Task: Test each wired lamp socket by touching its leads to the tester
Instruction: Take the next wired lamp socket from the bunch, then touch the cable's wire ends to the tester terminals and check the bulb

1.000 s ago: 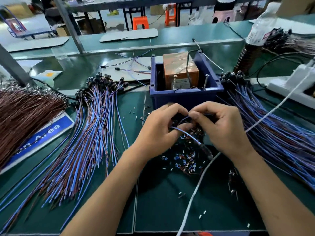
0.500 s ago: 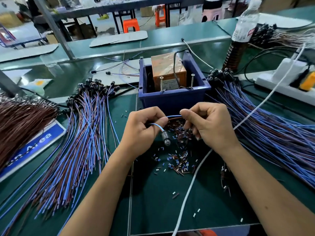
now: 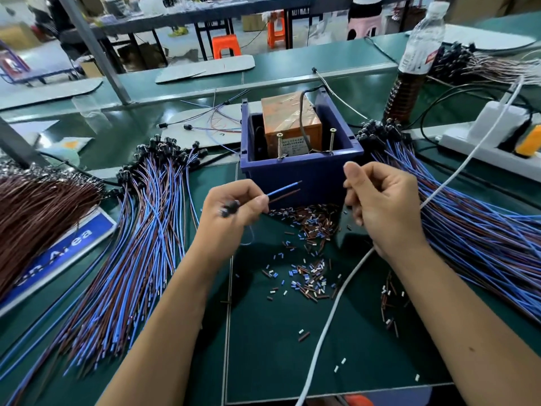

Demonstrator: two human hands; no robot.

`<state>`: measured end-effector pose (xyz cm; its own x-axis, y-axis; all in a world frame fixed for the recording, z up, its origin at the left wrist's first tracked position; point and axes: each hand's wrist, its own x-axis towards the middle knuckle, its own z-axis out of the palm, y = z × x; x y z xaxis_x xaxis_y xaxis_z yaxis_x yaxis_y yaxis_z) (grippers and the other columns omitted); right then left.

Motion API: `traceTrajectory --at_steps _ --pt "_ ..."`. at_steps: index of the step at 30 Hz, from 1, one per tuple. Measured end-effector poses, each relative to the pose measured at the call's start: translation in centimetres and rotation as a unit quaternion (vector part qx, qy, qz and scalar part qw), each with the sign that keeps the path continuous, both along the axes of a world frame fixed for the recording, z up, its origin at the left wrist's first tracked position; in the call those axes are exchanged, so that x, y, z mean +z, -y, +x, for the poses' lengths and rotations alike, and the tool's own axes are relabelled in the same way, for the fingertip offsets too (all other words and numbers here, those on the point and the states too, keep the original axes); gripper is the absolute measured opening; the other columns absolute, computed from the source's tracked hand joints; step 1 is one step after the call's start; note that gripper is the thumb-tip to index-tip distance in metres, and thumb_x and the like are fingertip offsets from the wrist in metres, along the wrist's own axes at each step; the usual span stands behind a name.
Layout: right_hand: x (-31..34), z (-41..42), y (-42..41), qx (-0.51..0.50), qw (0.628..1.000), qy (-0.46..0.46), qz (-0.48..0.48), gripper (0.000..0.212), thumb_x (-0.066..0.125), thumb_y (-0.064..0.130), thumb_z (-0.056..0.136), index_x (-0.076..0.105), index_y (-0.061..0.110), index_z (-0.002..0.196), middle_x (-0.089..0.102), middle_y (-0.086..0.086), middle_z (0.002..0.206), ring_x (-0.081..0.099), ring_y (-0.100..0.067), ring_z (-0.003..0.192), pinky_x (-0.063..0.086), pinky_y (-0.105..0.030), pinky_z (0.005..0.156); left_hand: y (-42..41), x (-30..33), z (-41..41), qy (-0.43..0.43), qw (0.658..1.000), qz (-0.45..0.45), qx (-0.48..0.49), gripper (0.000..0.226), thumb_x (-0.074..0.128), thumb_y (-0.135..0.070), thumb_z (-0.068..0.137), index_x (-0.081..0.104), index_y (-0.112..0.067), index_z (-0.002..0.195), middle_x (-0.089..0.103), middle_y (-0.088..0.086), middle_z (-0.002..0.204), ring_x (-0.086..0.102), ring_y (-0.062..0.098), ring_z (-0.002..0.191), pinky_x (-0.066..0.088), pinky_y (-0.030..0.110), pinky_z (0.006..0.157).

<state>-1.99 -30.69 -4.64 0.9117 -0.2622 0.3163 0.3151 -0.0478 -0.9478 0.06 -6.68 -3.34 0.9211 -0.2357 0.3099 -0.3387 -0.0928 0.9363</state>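
Observation:
My left hand (image 3: 234, 221) grips one wired lamp socket (image 3: 229, 207), a small black part blurred at my knuckles. Its blue and brown leads (image 3: 285, 189) stick out up and to the right, ending just short of the tester's front wall. The tester is a blue bin (image 3: 301, 174) holding an orange box (image 3: 288, 115), with two upright screws (image 3: 280, 145) on its front rim. My right hand (image 3: 383, 206) hovers to the right of the bin, apart from the leads. Its fingers are loosely curled and nothing shows in them.
A fan of blue and brown wired sockets (image 3: 140, 230) lies on the left and another (image 3: 468, 230) on the right. Brown wires (image 3: 38, 215) lie far left. Cut insulation bits (image 3: 310, 227) litter the mat. A white cable (image 3: 330, 312) crosses under my right wrist. Bottle (image 3: 415, 63) and power strip (image 3: 491, 136) stand behind.
My two hands were together on the leads. Now the right hand has let go and moved right, while the left holds the socket with its leads pointing at the bin.

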Motion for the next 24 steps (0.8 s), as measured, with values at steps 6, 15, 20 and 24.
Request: traceTrajectory --at_steps 6,15,20,24 --pt "0.0 -0.2 -2.3 0.077 0.996 -0.002 -0.048 0.011 0.078 0.023 0.093 0.079 0.014 0.1 0.073 -0.003 0.074 0.055 -0.003 0.048 0.042 -0.014 0.046 1.6 -0.4 -0.4 0.004 0.997 -0.077 0.0 0.022 0.06 -0.01 0.093 0.061 -0.007 0.071 0.045 -0.002 0.05 0.035 0.01 0.046 0.028 0.015 0.049" --pt "0.1 -0.8 -4.6 0.152 0.984 -0.016 0.095 0.017 0.075 0.024 0.087 0.08 0.01 0.095 0.069 -0.011 0.074 0.045 -0.013 0.042 0.034 -0.02 0.035 3.6 -1.0 -1.1 0.072 0.996 -0.048 0.03 0.02 0.062 -0.01 0.098 0.065 -0.004 0.079 0.059 0.001 0.06 0.049 0.011 0.054 0.039 0.019 0.055" --pt "0.7 -0.6 -3.6 0.122 0.985 0.028 0.122 0.014 0.055 0.013 0.107 0.059 0.009 0.095 0.078 -0.014 0.1 0.048 -0.016 0.039 0.037 -0.023 0.037 3.5 -0.8 -0.9 0.137 0.975 -0.06 0.163 0.009 0.064 -0.015 0.1 0.071 -0.017 0.095 0.069 0.001 0.065 0.065 0.02 0.057 0.05 0.031 0.059" --pt "0.6 -0.7 -3.2 0.039 0.996 0.059 0.053 0.007 0.06 0.012 0.106 0.057 0.006 0.105 0.077 -0.013 0.085 0.048 -0.021 0.038 0.039 -0.024 0.038 3.4 -0.6 -1.2 0.126 0.978 -0.071 0.152 0.029 0.064 -0.014 0.1 0.063 -0.026 0.127 0.071 0.006 0.064 0.061 0.041 0.055 0.048 0.042 0.056"
